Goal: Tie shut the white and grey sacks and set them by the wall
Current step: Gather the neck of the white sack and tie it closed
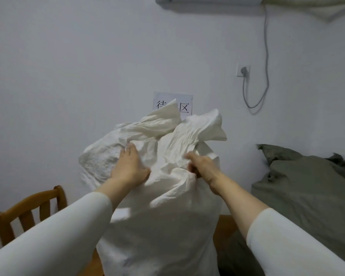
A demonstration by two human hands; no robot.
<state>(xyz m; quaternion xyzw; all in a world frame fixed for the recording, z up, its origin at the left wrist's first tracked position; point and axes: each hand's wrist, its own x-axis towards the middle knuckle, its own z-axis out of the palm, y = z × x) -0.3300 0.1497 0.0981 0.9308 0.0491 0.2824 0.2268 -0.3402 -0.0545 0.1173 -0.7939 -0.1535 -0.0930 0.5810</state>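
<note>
A tall, stuffed white sack (163, 216) stands in front of me, its crumpled top corners sticking up loose. My left hand (128, 168) lies on the bulging cloth at the sack's upper left, fingers spread and pressing into it. My right hand (202, 166) grips a bunched fold of the white cloth at the sack's upper right. A grey sack (307, 188) slumps against the wall to the right, its top crumpled.
A wooden chair (26, 212) stands at the lower left. The white wall (68, 76) behind carries a paper sign (184, 104), a socket (243, 70) with a hanging cable, and an air conditioner (207, 1) at the top.
</note>
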